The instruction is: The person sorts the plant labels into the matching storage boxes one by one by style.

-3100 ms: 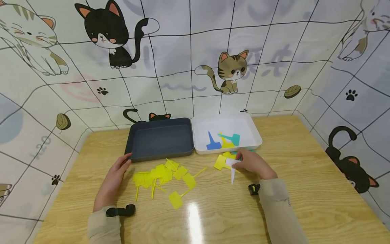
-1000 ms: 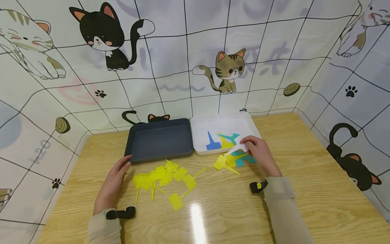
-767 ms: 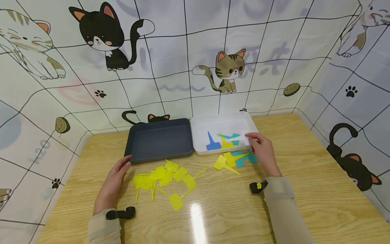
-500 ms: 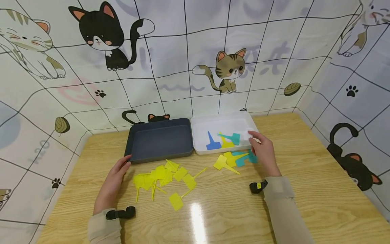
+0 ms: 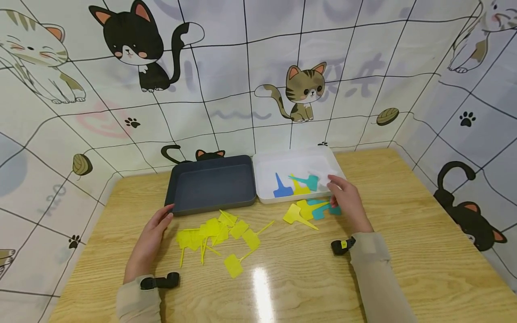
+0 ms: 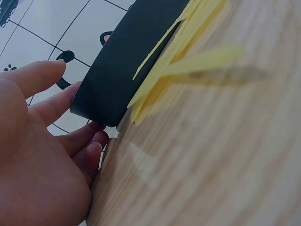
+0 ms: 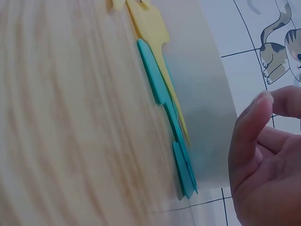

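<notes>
My left hand [image 5: 152, 231] rests at the front left corner of a dark grey tray [image 5: 214, 207], fingers loosely bent and holding nothing; in the left wrist view, fingertips touch or sit behind that corner. Over the front right corner of a white tray [image 5: 276, 165] hovers my right hand [image 5: 348, 199], thumb and index finger apart with nothing between them. Inside the white tray lie T-shaped plant labels: a blue label [image 5: 283, 191], a yellow label [image 5: 300, 189] and a teal label [image 5: 311, 181]. A white label is hard to make out against the tray.
Yellow labels [image 5: 212, 227] lie in a loose pile before the dark tray. Two yellow labels [image 5: 293, 213] and some teal labels [image 5: 319, 212] lie before the white tray, close under my right hand. A cat-patterned backdrop [image 5: 226, 80] stands behind the wooden table [image 5: 307, 278].
My right hand lifted a white label from the table, carried it over the white tray's right side and let it go there. The left hand stayed at the dark tray's corner.
</notes>
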Tool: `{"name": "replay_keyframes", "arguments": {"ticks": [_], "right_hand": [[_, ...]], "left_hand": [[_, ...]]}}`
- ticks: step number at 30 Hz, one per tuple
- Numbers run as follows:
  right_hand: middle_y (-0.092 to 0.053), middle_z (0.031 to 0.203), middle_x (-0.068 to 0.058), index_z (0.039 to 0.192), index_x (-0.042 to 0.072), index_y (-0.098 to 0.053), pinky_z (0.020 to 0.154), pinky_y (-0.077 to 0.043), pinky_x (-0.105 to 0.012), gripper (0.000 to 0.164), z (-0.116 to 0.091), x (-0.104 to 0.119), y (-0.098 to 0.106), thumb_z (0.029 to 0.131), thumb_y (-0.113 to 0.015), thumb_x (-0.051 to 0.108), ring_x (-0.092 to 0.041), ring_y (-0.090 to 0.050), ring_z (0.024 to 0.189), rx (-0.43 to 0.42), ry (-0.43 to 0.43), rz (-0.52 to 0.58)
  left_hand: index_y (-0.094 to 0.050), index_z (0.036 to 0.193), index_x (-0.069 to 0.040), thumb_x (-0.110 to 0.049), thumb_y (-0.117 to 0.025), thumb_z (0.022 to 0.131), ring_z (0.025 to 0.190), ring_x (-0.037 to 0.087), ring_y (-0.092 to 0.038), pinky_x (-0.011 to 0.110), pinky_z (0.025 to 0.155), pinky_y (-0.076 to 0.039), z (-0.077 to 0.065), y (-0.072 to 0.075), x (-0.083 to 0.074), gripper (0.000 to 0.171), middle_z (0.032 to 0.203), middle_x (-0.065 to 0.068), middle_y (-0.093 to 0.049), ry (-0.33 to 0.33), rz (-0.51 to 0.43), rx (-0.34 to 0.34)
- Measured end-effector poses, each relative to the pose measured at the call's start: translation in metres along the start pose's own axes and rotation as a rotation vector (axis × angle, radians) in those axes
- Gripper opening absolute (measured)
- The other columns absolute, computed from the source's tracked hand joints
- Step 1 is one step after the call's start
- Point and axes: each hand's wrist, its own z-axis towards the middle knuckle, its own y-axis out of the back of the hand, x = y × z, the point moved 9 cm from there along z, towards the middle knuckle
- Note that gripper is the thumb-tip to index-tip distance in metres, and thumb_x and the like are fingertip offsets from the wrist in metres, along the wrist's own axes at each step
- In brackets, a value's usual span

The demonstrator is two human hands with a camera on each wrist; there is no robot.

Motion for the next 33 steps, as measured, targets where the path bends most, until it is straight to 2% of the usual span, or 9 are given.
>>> {"name": "replay_keyframes", "arguments": {"ticks": [10, 20, 26, 29, 33], "right_hand": [[-0.054, 0.069, -0.015, 0.135, 0.012, -0.039, 0.055, -0.05, -0.034, 0.062, 0.001, -0.001, -0.008, 0.089, -0.042, 0.052, -0.022, -0.052, 0.055, 0.071, -0.024, -0.075], [-0.054, 0.065, -0.014, 0.136, 0.008, -0.036, 0.058, -0.048, -0.034, 0.059, 0.003, 0.003, -0.013, 0.091, -0.041, 0.046, -0.024, -0.053, 0.056, 0.11, -0.049, -0.143], [-0.056, 0.069, -0.016, 0.136, 0.007, -0.035, 0.056, -0.045, -0.033, 0.056, 0.001, 0.003, -0.019, 0.093, -0.041, 0.041, -0.024, -0.053, 0.056, 0.147, -0.063, -0.242], [-0.055, 0.078, -0.017, 0.136, 0.005, -0.034, 0.058, -0.046, -0.035, 0.057, -0.002, 0.003, -0.021, 0.093, -0.04, 0.041, -0.025, -0.054, 0.06, 0.159, -0.048, -0.262], [-0.046, 0.107, -0.02, 0.135, 0.001, -0.034, 0.059, -0.047, -0.036, 0.058, -0.004, 0.005, -0.02, 0.093, -0.041, 0.04, -0.026, -0.055, 0.065, 0.166, -0.003, -0.257]], "left_hand": [[-0.03, 0.14, -0.019, -0.044, -0.04, 0.093, 0.132, 0.025, -0.013, 0.05, 0.104, -0.013, 0.0, 0.002, -0.004, 0.054, 0.146, 0.004, -0.018, -0.017, -0.007, 0.001], [-0.029, 0.14, -0.022, -0.046, -0.039, 0.092, 0.132, 0.026, -0.013, 0.05, 0.104, -0.012, 0.001, 0.003, -0.002, 0.054, 0.147, 0.004, -0.016, 0.009, 0.0, -0.01], [-0.029, 0.14, -0.02, -0.044, -0.04, 0.093, 0.132, 0.026, -0.013, 0.05, 0.104, -0.012, -0.002, 0.003, -0.003, 0.053, 0.146, 0.004, -0.017, -0.006, -0.008, 0.005], [-0.029, 0.14, -0.021, -0.044, -0.04, 0.093, 0.132, 0.026, -0.012, 0.05, 0.104, -0.012, -0.002, 0.002, -0.002, 0.053, 0.147, 0.004, -0.016, -0.002, -0.012, 0.011], [-0.029, 0.14, -0.022, -0.044, -0.04, 0.093, 0.132, 0.024, -0.012, 0.049, 0.104, -0.012, -0.001, 0.0, -0.001, 0.053, 0.146, 0.003, -0.016, -0.003, -0.017, 0.014]]}}
